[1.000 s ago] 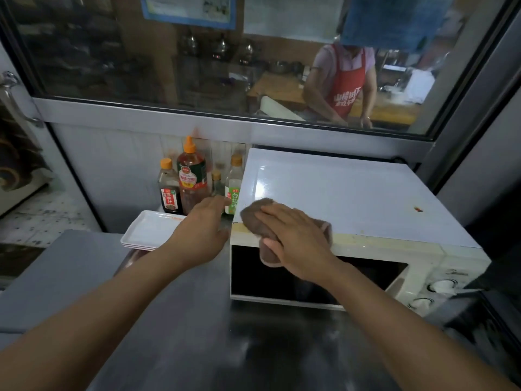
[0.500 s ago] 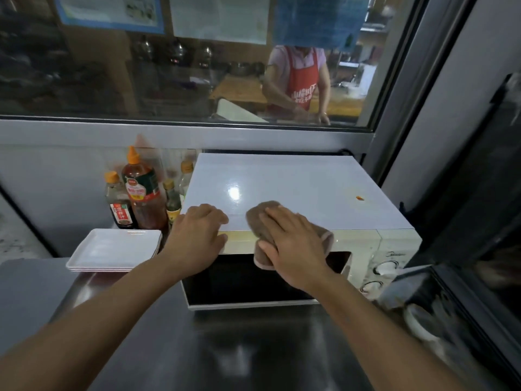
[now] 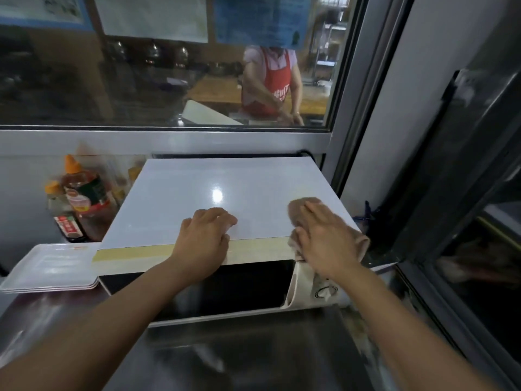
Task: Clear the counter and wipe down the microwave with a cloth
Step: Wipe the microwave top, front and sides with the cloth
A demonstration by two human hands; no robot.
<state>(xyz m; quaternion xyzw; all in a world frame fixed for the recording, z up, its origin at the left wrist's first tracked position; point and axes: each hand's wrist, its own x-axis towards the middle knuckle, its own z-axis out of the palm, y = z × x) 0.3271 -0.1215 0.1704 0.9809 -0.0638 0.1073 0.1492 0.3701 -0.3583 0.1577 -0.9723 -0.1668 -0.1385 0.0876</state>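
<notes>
Steel surface [image 3: 253,359] nearest, bare and reflective between the two forearms. Microwave [image 3: 225,193] stands on it, right side close to the window frame, its left side just beside a stack of white trays [image 3: 48,266]. Left hand [image 3: 204,244] rests over the front top edge, fingers curled loosely on the white top, grip holding nothing. Right hand [image 3: 327,238] lies flat, fingers straight and together, pressing a brown cloth [image 3: 298,206] onto the front right corner of the top; cloth hangs over the edge above the dials. Rest of the top is bare. Sauce bottles [image 3: 81,193] behind the trays: red and green labels, print too blurred to read. Beyond the glass, a person in a red apron [image 3: 277,80] with white writing, unreadable.
</notes>
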